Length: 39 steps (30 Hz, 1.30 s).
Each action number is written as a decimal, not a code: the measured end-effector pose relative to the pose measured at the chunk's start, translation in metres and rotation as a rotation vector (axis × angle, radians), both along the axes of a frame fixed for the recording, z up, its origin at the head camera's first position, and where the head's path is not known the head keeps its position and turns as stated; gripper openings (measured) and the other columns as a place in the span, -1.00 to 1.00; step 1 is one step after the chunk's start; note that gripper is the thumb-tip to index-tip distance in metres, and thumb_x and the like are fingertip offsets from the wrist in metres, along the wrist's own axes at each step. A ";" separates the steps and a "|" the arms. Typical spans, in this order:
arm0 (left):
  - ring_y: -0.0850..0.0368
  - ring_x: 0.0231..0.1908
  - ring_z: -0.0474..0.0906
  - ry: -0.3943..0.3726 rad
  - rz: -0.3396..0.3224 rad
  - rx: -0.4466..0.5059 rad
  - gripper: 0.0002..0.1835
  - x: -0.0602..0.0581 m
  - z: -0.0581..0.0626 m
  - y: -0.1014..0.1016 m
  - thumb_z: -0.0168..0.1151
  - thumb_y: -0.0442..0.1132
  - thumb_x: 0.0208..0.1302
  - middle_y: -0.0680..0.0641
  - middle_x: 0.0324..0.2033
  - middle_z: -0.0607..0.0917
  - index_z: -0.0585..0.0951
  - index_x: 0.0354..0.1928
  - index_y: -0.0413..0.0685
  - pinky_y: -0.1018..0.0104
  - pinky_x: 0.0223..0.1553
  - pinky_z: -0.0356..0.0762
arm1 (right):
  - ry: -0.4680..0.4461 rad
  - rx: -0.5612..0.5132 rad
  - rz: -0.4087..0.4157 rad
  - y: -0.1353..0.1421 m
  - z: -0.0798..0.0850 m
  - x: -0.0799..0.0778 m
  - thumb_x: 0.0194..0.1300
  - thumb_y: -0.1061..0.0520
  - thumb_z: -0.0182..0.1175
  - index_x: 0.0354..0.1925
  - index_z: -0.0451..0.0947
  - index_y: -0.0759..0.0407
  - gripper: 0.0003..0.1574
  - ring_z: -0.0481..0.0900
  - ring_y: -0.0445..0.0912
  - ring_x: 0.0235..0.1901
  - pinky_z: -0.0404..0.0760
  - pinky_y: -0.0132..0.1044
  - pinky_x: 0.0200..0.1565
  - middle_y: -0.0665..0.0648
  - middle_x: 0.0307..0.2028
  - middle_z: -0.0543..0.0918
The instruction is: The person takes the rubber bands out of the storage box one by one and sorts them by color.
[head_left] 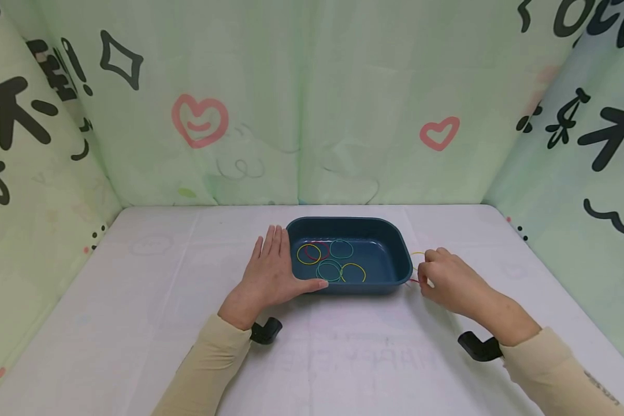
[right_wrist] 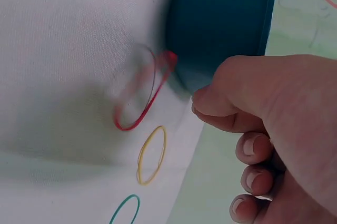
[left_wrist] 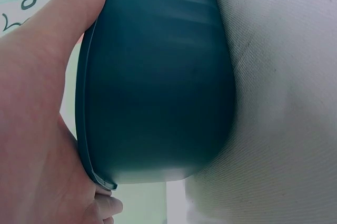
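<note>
A dark blue rectangular tray stands on the table with several thin rubber bands inside: yellow bands, green bands and a red one. My left hand rests along its left end, fingers straight and thumb over the front rim. Beside the tray's right end is my right hand, its fingers curled and thumb against the index finger; no band shows between them. Close to those fingertips, the right wrist view has a partly blurred red rubber band, a yellow rubber band and a green rubber band.
White cloth covers the table. Pale green curtains with printed hearts and black lettering rise at the back and both sides. Each wrist carries a black camera mount, such as the left mount.
</note>
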<state>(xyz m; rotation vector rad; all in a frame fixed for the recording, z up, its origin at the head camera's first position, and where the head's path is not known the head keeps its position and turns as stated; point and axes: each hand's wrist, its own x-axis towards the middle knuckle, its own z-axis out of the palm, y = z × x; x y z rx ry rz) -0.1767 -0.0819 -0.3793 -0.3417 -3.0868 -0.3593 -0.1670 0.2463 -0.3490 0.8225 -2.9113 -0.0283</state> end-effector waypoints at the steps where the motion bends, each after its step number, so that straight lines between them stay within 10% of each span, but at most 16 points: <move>1: -0.01 0.39 -0.34 0.002 0.000 0.002 0.40 0.000 0.000 0.000 -0.25 0.71 -0.37 -0.18 0.39 -0.16 -0.20 0.38 -0.20 0.05 0.36 -0.30 | 0.008 -0.008 0.003 0.000 0.000 0.000 -0.15 0.27 0.28 -0.63 0.53 0.05 -0.86 0.26 -0.12 -0.50 0.24 -0.37 -0.46 -0.04 -0.58 0.36; 39: -0.01 0.39 -0.33 0.001 0.008 0.007 0.40 -0.001 -0.001 0.000 -0.23 0.71 -0.38 -0.18 0.39 -0.13 -0.16 0.38 -0.20 0.06 0.36 -0.29 | 0.200 -0.096 0.038 -0.053 0.004 -0.031 -0.07 0.14 0.22 -0.45 0.48 0.13 -0.85 0.23 -0.05 -0.46 0.18 -0.31 -0.44 0.07 -0.52 0.34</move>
